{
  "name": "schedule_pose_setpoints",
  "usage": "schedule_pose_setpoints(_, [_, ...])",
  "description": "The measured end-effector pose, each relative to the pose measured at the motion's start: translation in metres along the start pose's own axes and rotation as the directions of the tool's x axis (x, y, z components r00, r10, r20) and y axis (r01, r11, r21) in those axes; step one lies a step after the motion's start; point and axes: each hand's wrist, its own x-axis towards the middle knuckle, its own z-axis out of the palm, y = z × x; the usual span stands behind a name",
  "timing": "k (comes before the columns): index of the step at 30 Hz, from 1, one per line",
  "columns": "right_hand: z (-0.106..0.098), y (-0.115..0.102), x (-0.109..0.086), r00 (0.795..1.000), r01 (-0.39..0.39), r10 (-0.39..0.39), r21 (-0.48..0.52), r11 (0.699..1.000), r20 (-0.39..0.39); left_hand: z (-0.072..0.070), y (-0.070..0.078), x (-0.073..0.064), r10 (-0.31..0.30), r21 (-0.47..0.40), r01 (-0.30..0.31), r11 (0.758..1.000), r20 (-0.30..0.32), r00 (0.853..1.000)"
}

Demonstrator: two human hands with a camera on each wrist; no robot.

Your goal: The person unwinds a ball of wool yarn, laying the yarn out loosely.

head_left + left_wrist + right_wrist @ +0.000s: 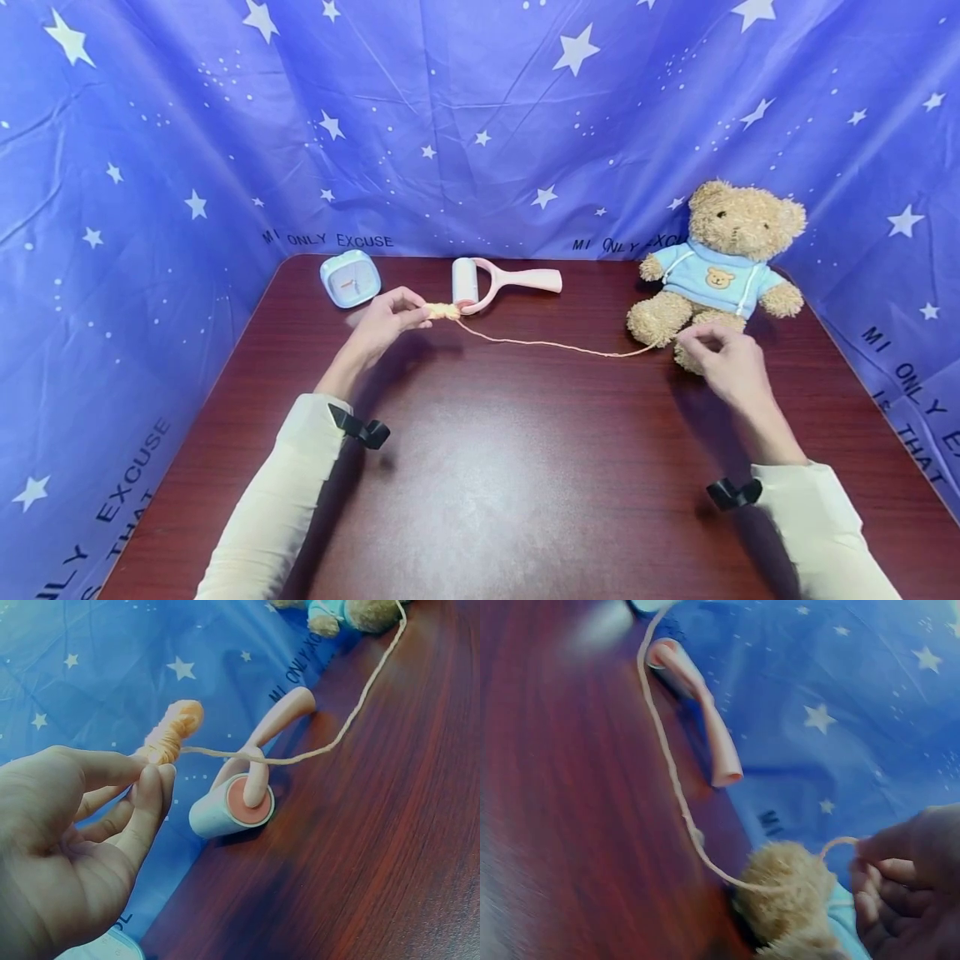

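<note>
In the head view my left hand [386, 321] pinches one end of a small wound bundle of pale orange yarn [442, 311] between thumb and fingers. The left wrist view shows that yarn bundle [174, 731] jutting up from the fingertips of the left hand [82, 832]. A single strand of yarn [555, 342] sags from the bundle across to my right hand [726, 362], whose thumb and forefinger pinch its far end. In the right wrist view the strand [667, 757] passes the teddy bear's foot [784, 889] before reaching the right hand [907, 877].
A lint roller [517, 279] with a pink handle lies behind the strand. At the back left stands a light blue square clock [351, 279]. The teddy bear [720, 258] in a blue shirt sits at the right, close to my right hand. A blue star curtain [450, 125] borders the table [480, 467].
</note>
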Motion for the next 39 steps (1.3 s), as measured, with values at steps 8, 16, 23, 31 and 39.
schedule_pose_setpoints(8, [0.038,-0.005,-0.013,0.950,0.145,-0.136,-0.011,0.989,0.281,0.002,-0.003,0.002,-0.009,0.031,0.008,0.999,0.010,1.000])
schedule_pose_setpoints(16, [0.052,-0.006,-0.020,0.907,0.189,-0.163,-0.031,0.981,0.388,0.005,0.001,0.001,-0.013,0.034,0.013,0.999,0.019,1.000])
schedule_pose_setpoints(23, [0.041,-0.006,-0.015,0.885,0.168,-0.141,-0.021,0.986,0.444,0.008,0.004,0.000,-0.005,0.020,0.004,1.000,0.028,1.000])
schedule_pose_setpoints(31, [0.019,-0.029,0.008,0.920,0.199,-0.171,-0.045,0.979,0.352,0.010,0.006,0.001,0.013,0.002,-0.013,1.000,0.041,0.999])
schedule_pose_setpoints(39, [0.055,-0.069,0.030,0.926,0.237,-0.250,0.079,0.968,0.285,0.012,0.006,0.001,0.018,-0.006,-0.018,1.000,0.046,0.999])
